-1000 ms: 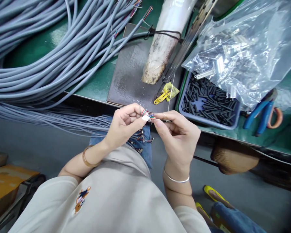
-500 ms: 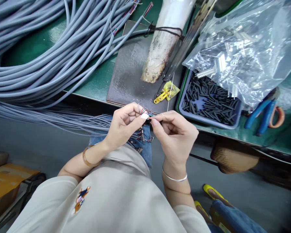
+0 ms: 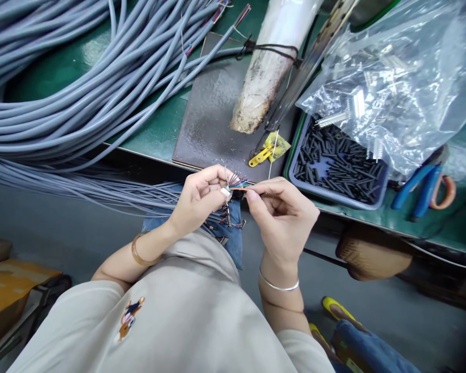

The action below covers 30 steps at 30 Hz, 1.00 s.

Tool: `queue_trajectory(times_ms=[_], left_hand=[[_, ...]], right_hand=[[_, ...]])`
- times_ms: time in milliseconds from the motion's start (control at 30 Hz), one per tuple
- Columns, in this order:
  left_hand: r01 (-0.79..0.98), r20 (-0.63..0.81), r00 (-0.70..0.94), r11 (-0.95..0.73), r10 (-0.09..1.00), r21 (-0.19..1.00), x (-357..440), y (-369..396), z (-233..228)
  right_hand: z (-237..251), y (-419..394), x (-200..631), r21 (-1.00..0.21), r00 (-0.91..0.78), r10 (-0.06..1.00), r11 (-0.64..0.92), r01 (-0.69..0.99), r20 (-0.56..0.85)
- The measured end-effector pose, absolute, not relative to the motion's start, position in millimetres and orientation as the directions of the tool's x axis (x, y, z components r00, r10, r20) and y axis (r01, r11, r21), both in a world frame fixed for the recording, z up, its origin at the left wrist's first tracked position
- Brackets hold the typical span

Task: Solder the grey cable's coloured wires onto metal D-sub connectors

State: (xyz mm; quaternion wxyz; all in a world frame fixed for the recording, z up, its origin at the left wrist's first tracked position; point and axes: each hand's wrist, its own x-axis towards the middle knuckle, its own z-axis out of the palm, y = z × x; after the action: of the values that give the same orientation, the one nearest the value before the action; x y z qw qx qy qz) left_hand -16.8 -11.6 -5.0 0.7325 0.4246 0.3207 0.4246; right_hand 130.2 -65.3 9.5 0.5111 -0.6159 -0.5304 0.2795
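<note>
so my left hand [image 3: 198, 199] pinched the coloured wires [image 3: 236, 180] while my right hand [image 3: 285, 220] pinched an orange wire [image 3: 239, 188] running crosswise between them.

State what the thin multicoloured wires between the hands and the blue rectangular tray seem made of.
Thin multicoloured wires: probably smooth plastic insulation, judging by bright, even colours; cores unclear. Blue rectangular tray: likely moulded plastic with a slight sheen, given its smooth, rounded rim.

Coloured wires [image 3: 238, 181] between fingers [image 3: 258, 206]
</note>
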Motion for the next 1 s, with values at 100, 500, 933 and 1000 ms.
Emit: queue_trajectory(times_ms=[100, 500, 933, 1000], left_hand=[[-0.343, -0.143, 0.45, 0.318, 0.881, 0.884, -19, -12, -6], [-0.352, 0.005, 0.431, 0.163, 0.902, 0.922, -15, -15, 0], [-0.221, -0.026, 0.391, 0.121, 0.92, 0.968, -12, -21, -4], [-0.199, -0.024, 0.39, 0.109, 0.921, 0.974, -12, -22, -5]], right_hand=[[8, -66, 131, -0.923, 0.283, 0.944, 0.056, 0.38, 0.173], [8, -64, 132, -0.967, 0.309, 0.948, -0.008, 0.253, 0.073], [5, -66, 134, -0.963, 0.328, 0.942, -0.025, 0.269, 0.067], [4, -67, 133, -0.954, 0.337, 0.937, -0.015, 0.299, 0.091]])
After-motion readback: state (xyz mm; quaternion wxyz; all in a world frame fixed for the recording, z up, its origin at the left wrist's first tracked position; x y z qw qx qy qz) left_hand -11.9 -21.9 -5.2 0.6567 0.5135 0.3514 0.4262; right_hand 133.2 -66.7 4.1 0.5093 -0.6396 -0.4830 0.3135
